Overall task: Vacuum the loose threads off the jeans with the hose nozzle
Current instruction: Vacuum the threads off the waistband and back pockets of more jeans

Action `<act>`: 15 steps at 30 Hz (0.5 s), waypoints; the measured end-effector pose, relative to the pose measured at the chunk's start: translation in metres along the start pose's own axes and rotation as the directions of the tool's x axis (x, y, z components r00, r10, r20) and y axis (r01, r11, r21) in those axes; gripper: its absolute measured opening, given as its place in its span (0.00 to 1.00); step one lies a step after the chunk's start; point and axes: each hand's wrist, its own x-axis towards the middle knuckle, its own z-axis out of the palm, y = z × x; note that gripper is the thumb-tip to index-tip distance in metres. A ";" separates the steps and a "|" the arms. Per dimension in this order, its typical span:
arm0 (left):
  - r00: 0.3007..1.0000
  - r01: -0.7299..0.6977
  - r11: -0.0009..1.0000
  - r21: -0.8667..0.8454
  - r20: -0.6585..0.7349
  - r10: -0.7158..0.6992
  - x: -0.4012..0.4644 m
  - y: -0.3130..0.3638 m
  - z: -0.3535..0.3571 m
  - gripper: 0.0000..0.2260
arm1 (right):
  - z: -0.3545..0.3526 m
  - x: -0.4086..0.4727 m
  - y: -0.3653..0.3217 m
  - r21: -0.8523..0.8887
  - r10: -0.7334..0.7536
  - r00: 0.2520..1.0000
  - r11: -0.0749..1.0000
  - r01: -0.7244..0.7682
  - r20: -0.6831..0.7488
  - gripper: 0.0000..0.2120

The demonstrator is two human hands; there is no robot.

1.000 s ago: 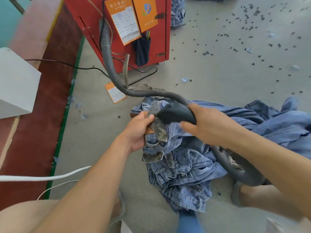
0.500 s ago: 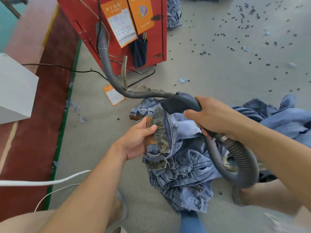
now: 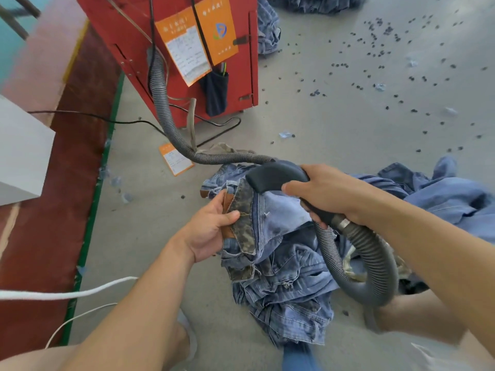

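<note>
On the concrete floor [image 3: 334, 135]: left hand [image 3: 211, 231] pinches jeans waistband [image 3: 245, 223], thumb on top; right hand [image 3: 328, 195] wrapped around black hose nozzle [image 3: 273, 176], mouth touching denim.

Garment workshop floor — bare concrete floor [image 3: 348, 135] littered with dark thread scraps [image 3: 375, 30], denim heaps [image 3: 316, 4] at the far edge, red machine cabinet [image 3: 171, 49] carrying orange work tickets [image 3: 187, 46].

Signs: orange paper only, none of it readable from where I sit.

Orange sheet [image 3: 184, 49] with a white printed form and an orange card [image 3: 220, 30] bearing a blue-green round logo, both hung on the red cabinet [image 3: 128, 36]; a third orange form [image 3: 175, 162] lies on the floor. Characters too blurred to read.
</note>
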 end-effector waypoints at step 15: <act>0.830 0.525 0.698 0.488 -0.474 -0.293 0.001 -0.016 -0.048 0.55 | -0.034 -0.032 0.044 -0.478 -0.204 0.949 0.876 0.067 -0.239 0.11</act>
